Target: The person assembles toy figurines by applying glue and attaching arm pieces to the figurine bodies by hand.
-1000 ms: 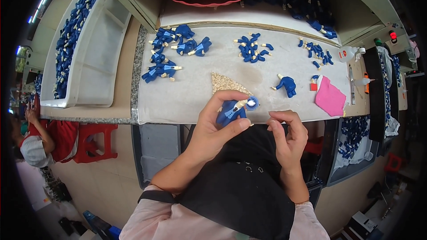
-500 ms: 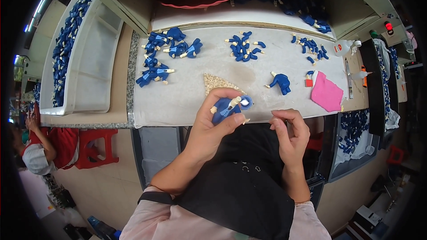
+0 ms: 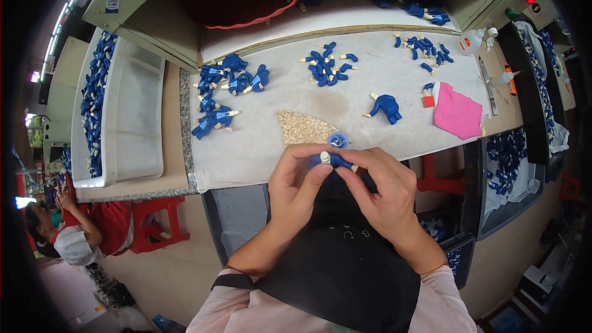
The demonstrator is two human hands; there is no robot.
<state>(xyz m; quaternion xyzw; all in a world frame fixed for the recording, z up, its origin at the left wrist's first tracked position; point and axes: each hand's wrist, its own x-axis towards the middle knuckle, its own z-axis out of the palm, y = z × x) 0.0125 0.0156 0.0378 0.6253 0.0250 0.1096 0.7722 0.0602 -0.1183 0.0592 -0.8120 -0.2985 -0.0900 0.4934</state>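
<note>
Close to the table's front edge, my left hand (image 3: 297,191) grips a small blue toy figure (image 3: 335,160) with a cream neck peg pointing up. My right hand (image 3: 387,188) pinches the figure's blue arm, whose cream hand pokes out by the fingertips. Fingers hide much of the body. Just beyond them stands a little round blue cup (image 3: 337,140), beside a speckled tan triangular piece (image 3: 302,128). Another blue figure (image 3: 387,108) lies alone to the right. Loose blue arms form one pile (image 3: 330,65) at centre and another (image 3: 425,51) at far right.
Several blue figures (image 3: 231,80) are grouped at the table's left. A white bin (image 3: 135,123) of blue parts stands further left. Pink cloth (image 3: 457,111), a white bottle (image 3: 470,42) and an orange-handled tool (image 3: 510,80) lie right. A co-worker (image 3: 80,228) sits at far left.
My right hand has moved left to meet my left hand and now pinches the figure's arm. The figure has turned so its neck points up toward me. The whole view has shifted slightly.
</note>
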